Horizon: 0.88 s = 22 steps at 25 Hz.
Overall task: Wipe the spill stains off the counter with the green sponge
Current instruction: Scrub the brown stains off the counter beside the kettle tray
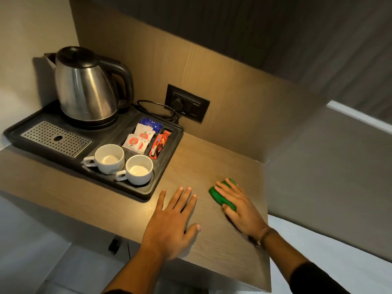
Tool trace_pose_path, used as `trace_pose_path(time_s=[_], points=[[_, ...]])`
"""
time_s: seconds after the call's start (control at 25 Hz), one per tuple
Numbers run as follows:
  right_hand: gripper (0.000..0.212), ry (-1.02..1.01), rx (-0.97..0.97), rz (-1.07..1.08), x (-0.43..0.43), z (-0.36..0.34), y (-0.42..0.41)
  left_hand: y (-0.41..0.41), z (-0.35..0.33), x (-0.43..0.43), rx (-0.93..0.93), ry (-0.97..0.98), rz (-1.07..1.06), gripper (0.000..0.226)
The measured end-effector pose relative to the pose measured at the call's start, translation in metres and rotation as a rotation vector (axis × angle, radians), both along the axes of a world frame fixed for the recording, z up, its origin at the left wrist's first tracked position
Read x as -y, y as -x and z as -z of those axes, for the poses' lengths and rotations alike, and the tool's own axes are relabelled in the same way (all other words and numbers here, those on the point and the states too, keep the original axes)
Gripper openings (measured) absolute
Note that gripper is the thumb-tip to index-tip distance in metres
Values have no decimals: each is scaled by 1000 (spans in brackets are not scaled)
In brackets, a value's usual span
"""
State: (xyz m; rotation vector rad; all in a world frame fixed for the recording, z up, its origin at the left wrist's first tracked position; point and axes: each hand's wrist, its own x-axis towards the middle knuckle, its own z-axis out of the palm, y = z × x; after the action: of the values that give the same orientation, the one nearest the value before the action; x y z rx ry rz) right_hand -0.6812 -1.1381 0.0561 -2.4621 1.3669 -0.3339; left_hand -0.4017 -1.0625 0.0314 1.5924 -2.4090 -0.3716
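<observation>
A green sponge (219, 196) lies on the wooden counter (201, 166) near its right edge. My right hand (239, 209) rests on top of the sponge, fingers spread across it and pressing it to the surface, so most of the sponge is hidden. My left hand (174, 217) lies flat on the counter to the left of the sponge, palm down with fingers apart, holding nothing. A few small shiny specks (148, 209) show on the counter just left of my left hand. No clear stain is visible elsewhere.
A black tray (167, 166) fills the counter's left half, carrying a steel kettle (84, 88), two white cups (109, 158) (139, 169), and sachets (140, 136). A wall socket (186, 105) with the kettle's plug sits behind. The counter's right edge (268, 209) drops off beside my right hand.
</observation>
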Motion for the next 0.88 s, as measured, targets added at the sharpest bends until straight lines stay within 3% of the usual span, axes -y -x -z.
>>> trace_pose_path(time_s=[0.08,0.2,0.28,0.32,0.44,0.52,0.6,0.76,0.88], points=[[57,-22,21,169,-2,-3,22,0,3,-6,6,1,-4,79],[53,-19,48,596,32,-11,12,-2,8,-9,28,-6,69,80],[53,0,20,677,47,-21,-11,3,-1,-4,44,4,77,80],[53,16,23,679,43,-28,-16,9,-7,0,45,13,109,80],[57,22,-4,346,-21,-13,-28,11,-9,1,48,22,84,79],[61,-3,-24,240,-74,-3,-14,9,-4,-4,59,12,65,80],[59,-14,-14,291,-74,-5,5,4,-1,-3,70,13,39,81],[54,-5,57,647,-12,-25,-33,-2,-4,7,94,14,-6,81],[59,12,46,497,-55,-6,-73,-1,-2,1,104,9,22,81]])
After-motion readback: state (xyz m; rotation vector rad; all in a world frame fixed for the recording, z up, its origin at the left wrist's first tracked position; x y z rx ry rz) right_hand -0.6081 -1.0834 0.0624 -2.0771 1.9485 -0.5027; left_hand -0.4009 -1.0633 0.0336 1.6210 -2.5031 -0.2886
